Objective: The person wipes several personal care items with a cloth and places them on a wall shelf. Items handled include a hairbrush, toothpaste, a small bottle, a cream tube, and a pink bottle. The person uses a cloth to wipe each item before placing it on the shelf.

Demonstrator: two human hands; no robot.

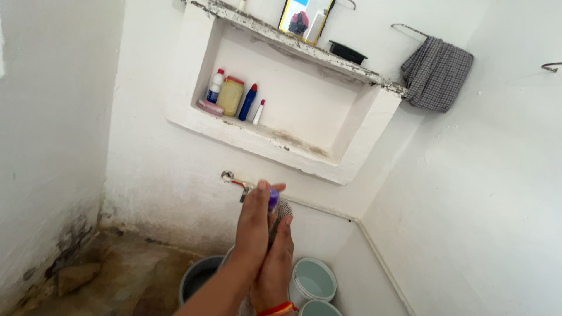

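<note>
My left hand and my right hand are raised together in front of the wall. Between them they clasp a small bottle with a purple cap. A piece of pale mesh sticks out beside the cap, against my right fingers. Only the bottle's top shows; my palms hide its body. An orange-red band circles my right wrist. A wall tap is just behind my left fingertips.
A wall niche holds several bottles and a jar at its left end. Above it a ledge carries a mirror and a black dish. A checked cloth hangs on a hook. Buckets stand on the floor below.
</note>
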